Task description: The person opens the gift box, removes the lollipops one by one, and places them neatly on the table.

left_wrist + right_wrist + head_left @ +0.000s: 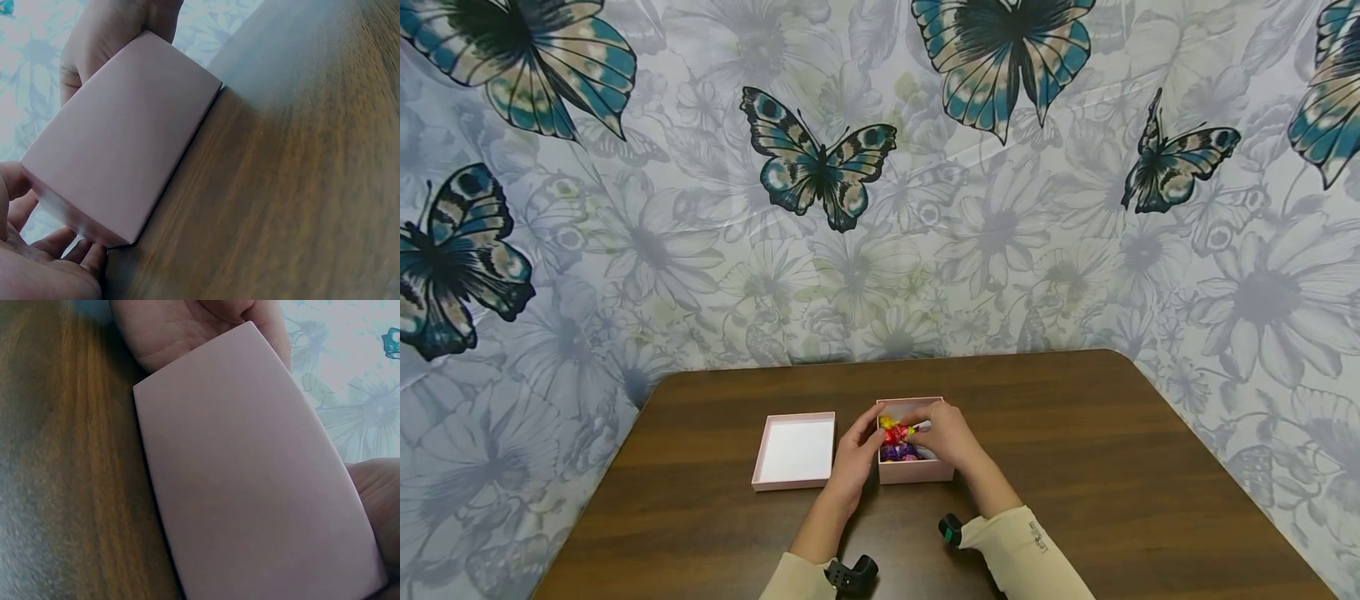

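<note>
From the head camera, a small pink box (pixel 916 471) stands near the middle of the dark wooden surface (pixel 1112 467), open at the top and filled with bright wrapped sweets (pixel 898 442) in red, yellow and purple. The left hand (pixel 859 450) lies against the box's left wall, thumb at the rim and fingers curled along the side. The right hand (pixel 943 433) reaches over the box from the right, its fingertips bent down and pinching a red-wrapped sweet (pixel 897 432) at the top of the pile. Just to the left of the box, not touching it, lies its pink lid (pixel 795 450), turned inside up and showing a white interior. Cream sleeves (pixel 1037 558) cover both forearms, and a black wrist mount (pixel 852 575) sits on each. Behind the surface hangs a backdrop printed with grey flowers and teal butterflies (pixel 817 162).

The left wrist camera sees the pink box (pixel 125 144) from low down, its plain side wall filling the left half of the frame and its bottom edge resting on the wood grain (pixel 300 187). The left hand's fingers (pixel 62 256) curl at the near lower corner of the box, and the right hand (pixel 109 37) shows beyond the far top edge.

The right wrist camera shows another plain pink wall of the box (pixel 250 481) close up, standing on the surface (pixel 69 475). The left hand's palm (pixel 181 328) presses against the far end, and part of the right hand (pixel 375 494) sits at the near right edge. The sweets are hidden in both wrist views.
</note>
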The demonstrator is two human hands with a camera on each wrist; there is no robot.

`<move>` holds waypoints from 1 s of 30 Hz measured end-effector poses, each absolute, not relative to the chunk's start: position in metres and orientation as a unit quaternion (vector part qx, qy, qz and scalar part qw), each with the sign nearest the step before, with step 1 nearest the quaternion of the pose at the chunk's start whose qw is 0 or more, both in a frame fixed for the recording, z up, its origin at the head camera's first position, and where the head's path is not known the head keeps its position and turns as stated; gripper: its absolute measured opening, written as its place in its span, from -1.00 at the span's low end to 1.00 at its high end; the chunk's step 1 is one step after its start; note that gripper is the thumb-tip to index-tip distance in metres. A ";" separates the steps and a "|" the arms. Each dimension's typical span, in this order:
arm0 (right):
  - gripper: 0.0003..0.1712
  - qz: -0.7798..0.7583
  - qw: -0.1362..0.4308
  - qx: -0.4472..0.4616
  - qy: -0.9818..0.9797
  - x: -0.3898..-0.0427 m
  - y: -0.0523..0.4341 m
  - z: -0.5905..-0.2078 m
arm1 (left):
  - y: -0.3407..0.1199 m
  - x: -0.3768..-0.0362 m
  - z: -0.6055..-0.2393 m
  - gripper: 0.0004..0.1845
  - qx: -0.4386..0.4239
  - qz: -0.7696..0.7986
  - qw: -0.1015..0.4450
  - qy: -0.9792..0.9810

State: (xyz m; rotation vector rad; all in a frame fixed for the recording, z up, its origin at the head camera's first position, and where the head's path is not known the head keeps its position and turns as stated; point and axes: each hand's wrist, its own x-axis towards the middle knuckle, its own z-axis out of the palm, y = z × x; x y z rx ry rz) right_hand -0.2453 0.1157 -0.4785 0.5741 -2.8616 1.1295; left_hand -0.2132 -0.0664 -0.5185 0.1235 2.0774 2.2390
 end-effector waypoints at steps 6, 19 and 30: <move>-0.82 0.375 0.011 0.174 -0.911 -0.244 0.115 -0.480 | -0.066 -0.213 -0.521 -0.51 0.036 0.730 0.043 0.681; -0.76 0.449 0.061 0.152 -0.879 -0.245 0.119 -0.482 | -0.064 -0.213 -0.520 -0.51 0.030 0.734 0.036 0.678; -0.76 0.530 0.073 0.111 -0.838 -0.241 0.120 -0.465 | -0.065 -0.214 -0.520 -0.51 0.034 0.734 0.037 0.677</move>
